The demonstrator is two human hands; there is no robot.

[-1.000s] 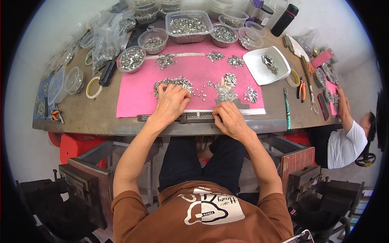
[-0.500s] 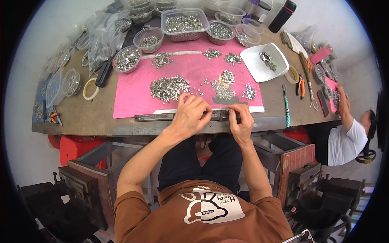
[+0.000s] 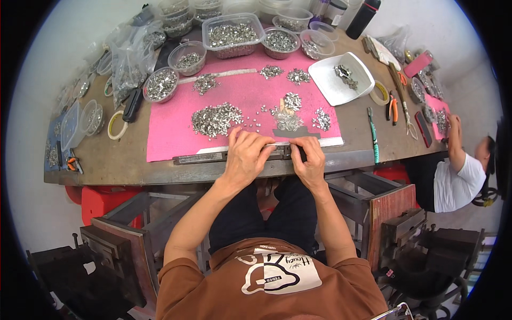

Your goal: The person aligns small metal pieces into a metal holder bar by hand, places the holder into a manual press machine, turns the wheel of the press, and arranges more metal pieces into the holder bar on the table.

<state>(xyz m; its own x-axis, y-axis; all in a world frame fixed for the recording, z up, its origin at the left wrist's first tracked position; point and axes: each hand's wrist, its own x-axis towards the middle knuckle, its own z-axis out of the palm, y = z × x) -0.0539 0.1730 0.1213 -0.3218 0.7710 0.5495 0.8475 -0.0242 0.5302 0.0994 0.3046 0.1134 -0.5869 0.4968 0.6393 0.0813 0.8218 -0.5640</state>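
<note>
We have both bare hands at the long, narrow, dark metal bar (image 3: 202, 158) that lies along the bench's near edge. Our left hand (image 3: 245, 153) arches over it from above, fingers bent and thumb drawn in toward them; we cannot tell whether a small piece is pinched there. Our right hand (image 3: 310, 160) sits just beside, near the bar's right end, thumb on the near side and forefinger curled over the top; whether it clamps the metal or only steadies it, we cannot tell. Both forearms angle inward, elbows bent outward.

We judge the work at the bar to be mid-course, with plenty left: beyond our left hand, a broad heap of short silvery metal pieces (image 3: 216, 120) lies loose on the pink textured mat (image 3: 170, 128), stray bits scattered beside it. Beyond our right hand are a tangle of thin silvery slivers (image 3: 289, 121) and two smaller heaps. Which heaps are finished, we cannot say.

Farther out, the clear rectangular plastic tub (image 3: 233, 52) stands full of metal bits, and the white square tray (image 3: 325, 85) holds a few. Around the mat runs the brown bench (image 3: 352, 128).
</note>
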